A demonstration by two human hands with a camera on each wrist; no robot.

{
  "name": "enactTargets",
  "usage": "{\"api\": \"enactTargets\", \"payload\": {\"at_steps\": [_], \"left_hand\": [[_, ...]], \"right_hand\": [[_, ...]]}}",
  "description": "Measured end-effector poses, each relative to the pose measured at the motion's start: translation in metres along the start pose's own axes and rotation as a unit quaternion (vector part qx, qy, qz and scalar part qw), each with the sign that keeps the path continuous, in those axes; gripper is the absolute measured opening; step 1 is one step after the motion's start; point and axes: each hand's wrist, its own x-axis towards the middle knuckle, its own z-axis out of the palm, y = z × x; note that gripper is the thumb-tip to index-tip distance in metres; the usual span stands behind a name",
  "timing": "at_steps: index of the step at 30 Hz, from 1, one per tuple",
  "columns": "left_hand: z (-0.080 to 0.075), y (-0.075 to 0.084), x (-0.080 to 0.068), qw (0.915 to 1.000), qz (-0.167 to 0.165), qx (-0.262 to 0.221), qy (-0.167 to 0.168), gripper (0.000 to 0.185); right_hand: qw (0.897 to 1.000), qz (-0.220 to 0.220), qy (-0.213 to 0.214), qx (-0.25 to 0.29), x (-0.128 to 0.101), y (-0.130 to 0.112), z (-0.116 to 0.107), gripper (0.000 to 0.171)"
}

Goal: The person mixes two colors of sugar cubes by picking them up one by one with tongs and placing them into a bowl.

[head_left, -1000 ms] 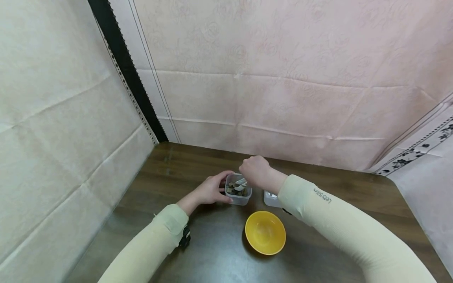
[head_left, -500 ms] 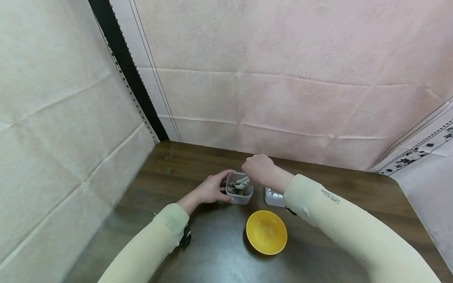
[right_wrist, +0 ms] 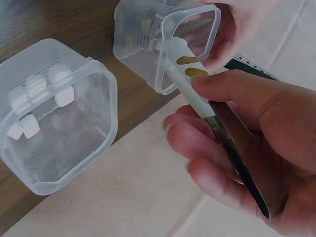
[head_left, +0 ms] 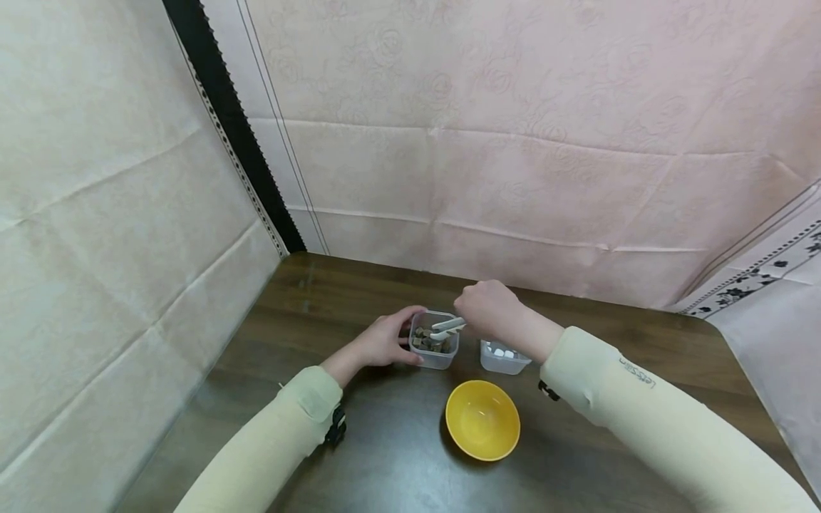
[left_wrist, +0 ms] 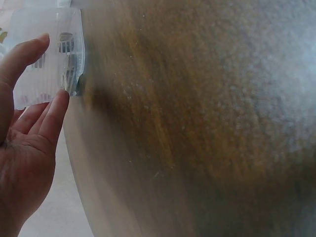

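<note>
In the head view, my left hand [head_left: 378,343] holds a small clear plastic container [head_left: 432,361] from its left side, thumb and fingers spread around the wall. Brown pieces [head_left: 426,343] lie inside it. My right hand [head_left: 492,310] grips a pair of tongs [head_left: 447,329] over this container. Up close in the right wrist view, the tongs [right_wrist: 190,88] have pale slotted arms and dark metal handles, with the thumb on one arm and fingers on the other. Their pale ends reach through the container's mouth; the tips are partly hidden behind its wall.
A second clear container [head_left: 503,365] with several white cubes [right_wrist: 30,126] stands right of the first, under my right forearm. Nearer to me is a yellow bowl [head_left: 482,422]. The wooden table [head_left: 346,292] meets a cloth-covered wall [head_left: 513,185] at the back.
My right hand has moved to the right with the tongs, uncovering more of the second container. The left hand keeps its hold on the first container, nearly unmoved.
</note>
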Motion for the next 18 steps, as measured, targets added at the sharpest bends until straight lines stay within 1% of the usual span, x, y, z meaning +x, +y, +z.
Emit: {"api": "enactTargets", "payload": {"at_steps": [3, 8, 14, 18], "left_hand": [[0.0, 0.0, 0.0, 1.0, 0.001, -0.002, 0.0, 0.09], [0.001, 0.0, 0.0, 1.0, 0.0, -0.006, -0.002, 0.091], [0.002, 0.0, -0.001, 0.9999, -0.006, -0.011, -0.002, 0.091], [0.001, 0.0, -0.001, 0.9999, -0.005, -0.013, -0.002, 0.091]], "right_hand": [[1.0, -0.002, 0.024, 0.001, -0.006, 0.002, 0.0, 0.025], [0.999, -0.002, 0.047, 0.005, -0.02, 0.003, -0.003, 0.029], [0.996, -0.021, 0.087, 0.012, -0.036, 0.005, -0.005, 0.038], [0.993, -0.029, 0.113, 0.012, -0.046, 0.005, -0.008, 0.038]]}}
